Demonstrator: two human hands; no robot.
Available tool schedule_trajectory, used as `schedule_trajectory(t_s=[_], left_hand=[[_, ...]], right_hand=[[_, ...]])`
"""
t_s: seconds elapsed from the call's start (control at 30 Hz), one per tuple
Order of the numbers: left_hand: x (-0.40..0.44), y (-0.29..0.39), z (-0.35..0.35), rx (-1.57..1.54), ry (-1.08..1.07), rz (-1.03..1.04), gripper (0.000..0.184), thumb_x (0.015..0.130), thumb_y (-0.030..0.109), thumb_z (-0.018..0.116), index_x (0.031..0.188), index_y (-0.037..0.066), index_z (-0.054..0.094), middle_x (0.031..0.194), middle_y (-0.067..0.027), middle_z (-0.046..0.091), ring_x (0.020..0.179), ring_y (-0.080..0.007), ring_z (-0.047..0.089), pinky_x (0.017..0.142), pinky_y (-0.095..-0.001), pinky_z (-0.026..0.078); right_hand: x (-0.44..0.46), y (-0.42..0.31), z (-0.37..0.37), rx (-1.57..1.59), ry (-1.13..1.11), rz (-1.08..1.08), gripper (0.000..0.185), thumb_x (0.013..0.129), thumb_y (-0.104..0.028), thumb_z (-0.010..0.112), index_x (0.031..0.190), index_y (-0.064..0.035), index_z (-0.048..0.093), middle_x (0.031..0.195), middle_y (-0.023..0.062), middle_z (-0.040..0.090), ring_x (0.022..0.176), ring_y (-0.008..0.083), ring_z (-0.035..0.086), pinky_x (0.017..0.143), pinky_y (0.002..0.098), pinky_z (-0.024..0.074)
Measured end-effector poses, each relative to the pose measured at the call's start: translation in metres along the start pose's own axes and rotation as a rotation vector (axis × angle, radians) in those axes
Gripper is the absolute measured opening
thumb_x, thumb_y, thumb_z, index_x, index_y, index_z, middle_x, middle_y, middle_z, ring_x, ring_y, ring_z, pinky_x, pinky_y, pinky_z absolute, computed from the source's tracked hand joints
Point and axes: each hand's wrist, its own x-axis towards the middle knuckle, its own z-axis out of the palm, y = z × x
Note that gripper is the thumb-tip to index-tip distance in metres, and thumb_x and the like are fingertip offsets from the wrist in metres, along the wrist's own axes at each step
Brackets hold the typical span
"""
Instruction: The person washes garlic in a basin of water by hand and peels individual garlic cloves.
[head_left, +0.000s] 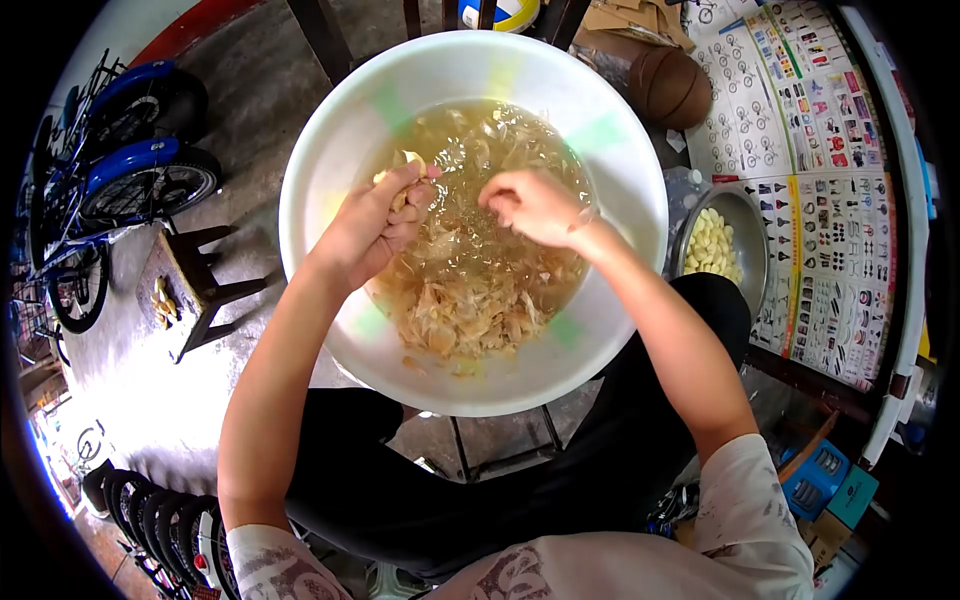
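Note:
A large white basin (335, 130) of cloudy water stands before me. Wet garlic skins (470, 318) are heaped at its near side, and more scraps float farther back. Over the left part of the water, my left hand (378, 222) is closed around garlic cloves (408, 168); pale yellow pieces show between thumb and fingers. My right hand (535, 207) hovers above the water to the right, apart from the left. Its fingers are curled and pinched together, and whatever they may hold is hidden. Peeled garlic cloves (711, 246) fill part of a metal bowl (757, 235) at right.
A small wooden stool (195, 270) with brownish pieces on it is at left, near blue bicycles (140, 165). A brown basketball (670, 88) lies behind the bowl. A printed sheet (830, 240) covers the surface at right. Chair bars (412, 18) rise behind the basin.

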Motion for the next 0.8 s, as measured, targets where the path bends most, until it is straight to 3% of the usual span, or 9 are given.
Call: schedule_trajectory(t_s=[0.13, 0.2, 0.33, 0.4, 0.43, 0.53, 0.7, 0.77, 0.8], left_hand=[[-0.001, 0.003, 0.002, -0.166, 0.007, -0.007, 0.023, 0.101, 0.02, 0.052, 0.112, 0.0, 0.054, 0.073, 0.0035, 0.044, 0.053, -0.0017, 0.031, 0.042, -0.0176, 0.024], [0.001, 0.003, -0.001, -0.197, 0.003, 0.005, 0.023, 0.101, 0.02, 0.051, 0.112, 0.0, 0.054, 0.073, 0.0035, 0.044, 0.053, -0.0019, 0.031, 0.043, -0.0175, 0.023], [0.009, 0.003, -0.005, 0.122, 0.019, 0.027, 0.026, 0.101, 0.024, 0.051, 0.11, 0.0, 0.056, 0.071, 0.005, 0.044, 0.052, -0.0012, 0.031, 0.043, -0.0179, 0.023], [0.013, -0.001, -0.006, 0.288, 0.059, 0.044, 0.027, 0.101, 0.025, 0.051, 0.109, 0.0, 0.057, 0.071, 0.0054, 0.044, 0.052, -0.001, 0.031, 0.043, -0.0183, 0.023], [0.017, -0.003, -0.007, 0.36, 0.077, 0.075, 0.027, 0.101, 0.026, 0.051, 0.106, 0.001, 0.058, 0.071, 0.0056, 0.045, 0.053, -0.0009, 0.031, 0.043, -0.0187, 0.024], [0.017, 0.002, -0.007, 0.425, 0.117, 0.13, 0.028, 0.101, 0.028, 0.051, 0.103, 0.001, 0.061, 0.072, 0.0059, 0.046, 0.053, -0.001, 0.032, 0.044, -0.0194, 0.025], [0.006, 0.011, -0.006, 0.43, 0.155, 0.118, 0.03, 0.1, 0.03, 0.052, 0.102, 0.001, 0.062, 0.073, 0.0064, 0.047, 0.053, -0.0012, 0.033, 0.044, -0.0196, 0.025], [0.004, 0.008, -0.009, 0.445, 0.135, 0.111, 0.03, 0.1, 0.029, 0.052, 0.103, 0.001, 0.062, 0.073, 0.0063, 0.048, 0.054, -0.0014, 0.034, 0.045, -0.0196, 0.025], [0.004, 0.005, -0.01, 0.444, 0.126, 0.101, 0.03, 0.1, 0.029, 0.052, 0.103, 0.001, 0.062, 0.073, 0.0063, 0.048, 0.054, -0.0014, 0.034, 0.045, -0.0196, 0.025]], right_hand=[[0.0, 0.002, -0.007, 0.48, -0.048, 0.105, 0.022, 0.097, -0.01, 0.053, 0.111, 0.0041, 0.061, 0.1, 0.0085, 0.061, 0.088, 0.0162, 0.063, 0.08, 0.0266, 0.0527], [-0.001, 0.003, -0.005, 0.801, -0.135, 0.091, 0.027, 0.095, -0.004, 0.047, 0.117, 0.0086, 0.056, 0.104, 0.0144, 0.06, 0.095, 0.0205, 0.066, 0.08, 0.0296, 0.0543], [0.008, 0.005, -0.004, 0.972, -0.096, 0.118, 0.028, 0.094, 0.0, 0.045, 0.119, 0.0089, 0.051, 0.099, 0.0134, 0.056, 0.083, 0.0156, 0.063, 0.07, 0.0235, 0.0551], [0.044, 0.038, 0.001, 1.495, -0.322, 0.025, 0.025, 0.094, 0.001, 0.045, 0.118, 0.0061, 0.05, 0.089, 0.0075, 0.051, 0.068, 0.009, 0.054, 0.057, 0.0168, 0.0516], [0.055, 0.042, 0.002, 1.485, -0.326, 0.018, 0.025, 0.094, 0.001, 0.045, 0.118, 0.0061, 0.05, 0.089, 0.0075, 0.051, 0.068, 0.009, 0.054, 0.057, 0.0168, 0.0516], [0.097, 0.042, 0.019, 2.233, -0.709, -0.626, 0.018, 0.098, -0.003, 0.043, 0.113, 0.0058, 0.05, 0.08, 0.0024, 0.042, 0.055, 0.0069, 0.043, 0.047, 0.017, 0.0396], [0.111, 0.032, 0.054, 2.499, -0.622, -0.855, 0.021, 0.102, -0.009, 0.039, 0.112, 0.0057, 0.05, 0.08, 0.0027, 0.038, 0.056, 0.0099, 0.04, 0.048, 0.0225, 0.0358], [0.107, 0.029, 0.058, 2.693, -0.439, -0.601, 0.019, 0.102, -0.007, 0.039, 0.112, 0.0035, 0.051, 0.083, 0.0031, 0.04, 0.058, 0.0124, 0.042, 0.048, 0.0219, 0.0374], [0.104, 0.028, 0.053, 2.557, -0.333, -0.471, 0.017, 0.1, -0.005, 0.042, 0.113, 0.001, 0.051, 0.086, 0.0057, 0.048, 0.061, 0.0145, 0.048, 0.05, 0.0217, 0.041]])
